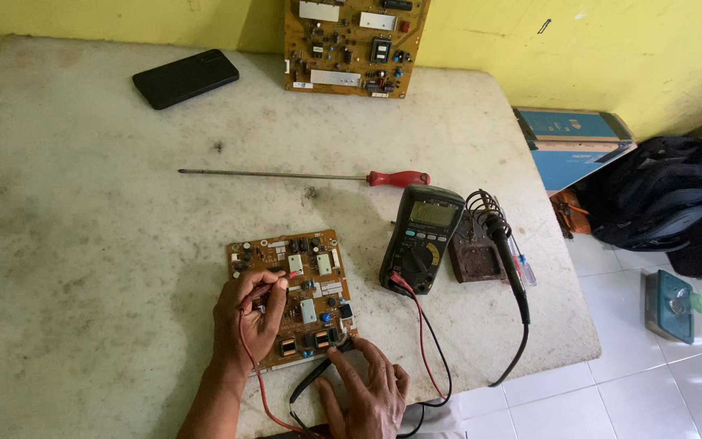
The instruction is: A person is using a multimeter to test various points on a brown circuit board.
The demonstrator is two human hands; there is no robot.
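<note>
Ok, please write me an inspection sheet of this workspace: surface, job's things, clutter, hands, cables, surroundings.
Surface: stained pale table.
Job's things: brown circuit board lies flat under both hands; multimeter to its right.
Clutter: red-handled screwdriver, black phone, second circuit board leaning on the wall, soldering iron in its stand.
Hands: left hand pinches a red probe on the board; right hand holds a black probe at its edge.
Cables: red and black leads; iron's black cord.
Surroundings: yellow wall, boxes, black bag, white tiled floor.
</note>
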